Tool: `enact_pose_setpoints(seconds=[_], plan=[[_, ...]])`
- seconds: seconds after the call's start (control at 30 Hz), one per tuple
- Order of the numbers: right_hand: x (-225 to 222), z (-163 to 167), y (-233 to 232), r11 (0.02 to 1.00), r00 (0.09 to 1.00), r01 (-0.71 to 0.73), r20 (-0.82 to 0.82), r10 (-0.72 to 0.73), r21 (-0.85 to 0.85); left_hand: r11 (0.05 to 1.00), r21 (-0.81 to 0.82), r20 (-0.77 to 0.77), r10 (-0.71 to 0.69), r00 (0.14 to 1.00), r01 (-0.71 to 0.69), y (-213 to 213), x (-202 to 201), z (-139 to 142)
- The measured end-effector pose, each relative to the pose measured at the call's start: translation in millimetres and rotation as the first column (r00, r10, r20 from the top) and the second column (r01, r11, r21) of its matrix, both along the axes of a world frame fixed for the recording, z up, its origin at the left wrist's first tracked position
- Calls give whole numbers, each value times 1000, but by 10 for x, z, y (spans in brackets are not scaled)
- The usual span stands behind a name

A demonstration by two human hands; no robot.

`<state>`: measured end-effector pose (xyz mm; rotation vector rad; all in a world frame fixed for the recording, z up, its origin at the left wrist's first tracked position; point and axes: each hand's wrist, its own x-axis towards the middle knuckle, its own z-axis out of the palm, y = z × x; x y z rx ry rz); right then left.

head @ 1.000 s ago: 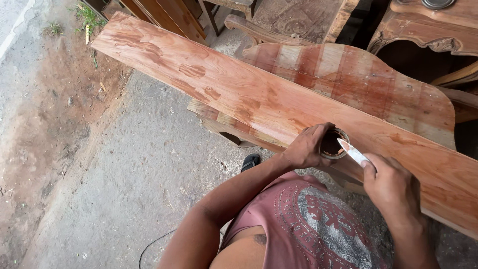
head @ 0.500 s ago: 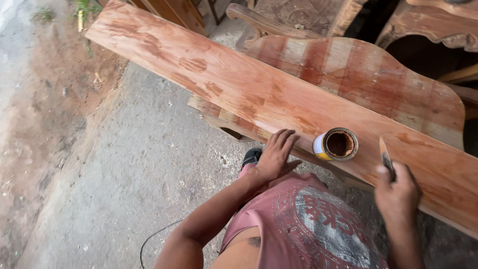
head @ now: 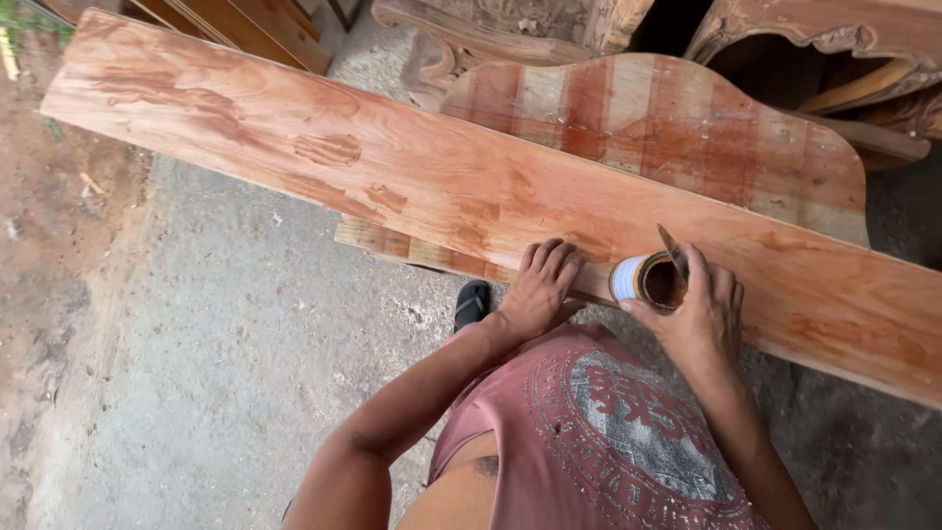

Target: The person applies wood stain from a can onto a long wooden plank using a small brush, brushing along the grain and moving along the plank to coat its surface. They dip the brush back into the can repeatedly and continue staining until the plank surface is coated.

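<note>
A long reddish wooden plank [head: 412,182] with darker filler patches lies across in front of me. My left hand [head: 540,287] rests flat on its near edge, fingers together, holding nothing. My right hand [head: 699,312] is wrapped around a small tin [head: 648,281] of brown paste tilted on the plank's near edge. The same hand also grips a thin scraper blade [head: 671,245] that sticks up by the tin's rim.
A curved striped wooden panel [head: 677,137] lies under and behind the plank. Carved furniture pieces [head: 510,29] stand at the back. Below me are the concrete floor [head: 216,393], a dark sandal [head: 473,300] and bare dirt on the left.
My right hand moved left from the plank and took hold of the tin, scraper still in it. My left hand, which let go of the tin earlier, stays flat on the plank edge.
</note>
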<state>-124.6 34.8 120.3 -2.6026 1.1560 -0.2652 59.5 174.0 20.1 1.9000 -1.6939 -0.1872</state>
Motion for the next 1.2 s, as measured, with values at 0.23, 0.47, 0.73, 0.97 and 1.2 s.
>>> enact_pose_setpoints(seconds=[0.23, 0.47, 0.73, 0.97, 1.2], plan=[[-47, 513, 221, 997, 986, 31, 158, -42, 75, 977, -210, -238, -12, 971, -39, 226, 226, 279], [888, 183, 486, 919, 958, -252, 209, 194, 303, 963, -261, -323, -22, 946, -67, 820, 592, 279], [1513, -572, 533, 927, 904, -375, 219, 368, -9, 945, -180, -389, 188, 902, -275, 1394, 1076, 194], [1329, -714, 489, 939, 928, -328, 220, 301, 99, 879, -155, -488, 329, 809, -451, 1559, 1285, 277], [1553, -727, 668, 838, 844, -525, 214, 492, 146, 900, -175, -476, 277, 835, -398, 1586, 1296, 266]])
